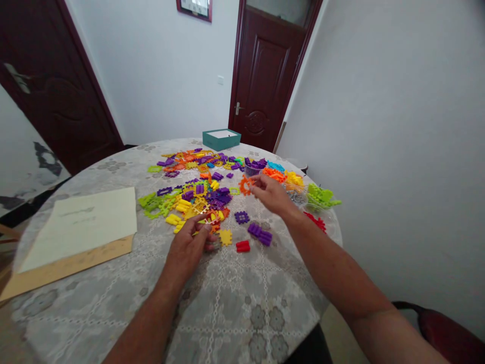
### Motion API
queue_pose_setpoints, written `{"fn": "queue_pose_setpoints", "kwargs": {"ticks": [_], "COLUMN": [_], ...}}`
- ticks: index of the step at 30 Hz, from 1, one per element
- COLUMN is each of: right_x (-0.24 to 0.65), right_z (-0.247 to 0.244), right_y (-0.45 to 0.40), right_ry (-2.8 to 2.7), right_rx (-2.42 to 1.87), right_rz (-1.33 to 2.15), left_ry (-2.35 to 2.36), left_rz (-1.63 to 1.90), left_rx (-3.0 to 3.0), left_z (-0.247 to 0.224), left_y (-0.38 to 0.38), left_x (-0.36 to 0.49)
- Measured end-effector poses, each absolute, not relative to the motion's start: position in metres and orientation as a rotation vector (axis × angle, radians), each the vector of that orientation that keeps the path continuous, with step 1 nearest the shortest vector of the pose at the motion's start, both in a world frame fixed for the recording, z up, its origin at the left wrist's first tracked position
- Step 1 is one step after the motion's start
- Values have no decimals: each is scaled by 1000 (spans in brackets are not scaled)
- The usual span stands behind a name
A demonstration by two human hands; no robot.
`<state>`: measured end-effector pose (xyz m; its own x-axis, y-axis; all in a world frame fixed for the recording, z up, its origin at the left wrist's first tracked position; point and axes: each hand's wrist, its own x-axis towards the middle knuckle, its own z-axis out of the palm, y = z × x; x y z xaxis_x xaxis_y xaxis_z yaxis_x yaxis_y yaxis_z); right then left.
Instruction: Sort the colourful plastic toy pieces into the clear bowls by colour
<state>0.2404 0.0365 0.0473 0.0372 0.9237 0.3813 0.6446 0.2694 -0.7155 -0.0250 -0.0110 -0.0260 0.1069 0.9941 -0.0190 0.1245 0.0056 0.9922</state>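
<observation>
My right hand pinches an orange gear-shaped building piece between thumb and fingertips, above the table beside the bowls. Over the near edge of the mixed pile, my left hand rests with its fingers apart, close to yellow and orange pieces; what its fingertips touch is partly hidden. Just right of that hand lies a yellow square toothed piece. Nearby are a dark purple square piece, a cluster of purple pieces and a red piece. Lime green interlocking pieces lie at the pile's left.
Bowls hold sorted pieces: purple, orange, yellow and green. Red pieces lie near the table's right edge. A teal box stands at the back. Paper sheets cover the left side.
</observation>
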Motion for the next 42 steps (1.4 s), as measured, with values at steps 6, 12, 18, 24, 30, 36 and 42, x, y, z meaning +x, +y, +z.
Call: {"fn": "queue_pose_setpoints", "kwargs": {"ticks": [6,12,18,24,30,36,42], "right_x": [331,385,409,414,414,406,354], "right_z": [74,65,55,42,41,60,74], "right_y": [97,136,160,172,164,143,84], "right_ry": [-1411,-1379,-1340,-1415,-1435,-1405,-1665], "right_rx": [-1680,-2088,-2301,-2358,-2336,-2265,-1935], "right_rz": [240,-52,-73,-7,-33,-123,-41], "left_ry": [1277,1313,1336,1362,1360,1352,1404], "left_rz": [1111,1053,1036,1015,1026,1055,1064], "left_rx": [1328,1376,1396,1402,1399,1396,1517], "left_z": [-27,-26,-20,-21,-19,-19,-22], "left_y": [-5,-8,-10,-9,-9,-8,-7], "left_x": [-33,-31,-31,-32,-31,-33,-35]}}
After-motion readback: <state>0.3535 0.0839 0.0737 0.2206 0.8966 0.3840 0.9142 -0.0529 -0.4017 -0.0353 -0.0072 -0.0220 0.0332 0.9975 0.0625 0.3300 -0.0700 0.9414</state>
